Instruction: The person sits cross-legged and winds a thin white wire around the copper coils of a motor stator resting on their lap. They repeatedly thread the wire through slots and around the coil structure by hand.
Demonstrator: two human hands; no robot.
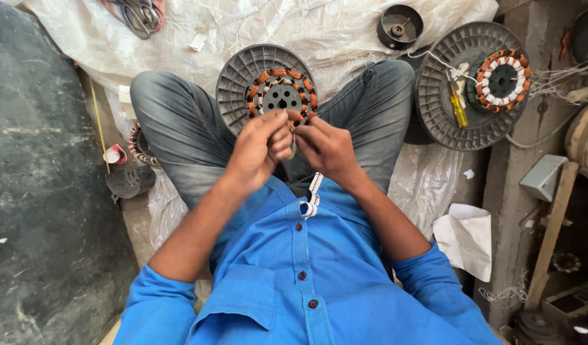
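Note:
A grey round motor housing (pixel 243 73) with a ring of copper windings (pixel 282 76) rests between my crossed legs. My left hand (pixel 259 150) and my right hand (pixel 326 147) meet just in front of it, fingertips pinched together at the winding's near edge. The fingers seem to pinch something thin, which I cannot make out. A second grey housing (pixel 444 96) with a copper and white winding (pixel 501 80) lies to the right, with a yellow-handled screwdriver (pixel 458 108) on it.
Scissors (pixel 139 16) lie at the top left on a white plastic sheet (pixel 332 32). A small black round part (pixel 399 27) sits at the top. A dark slab (pixel 38 191) fills the left. Crumpled paper (pixel 469 239) and a wooden stick (pixel 552 233) are at the right.

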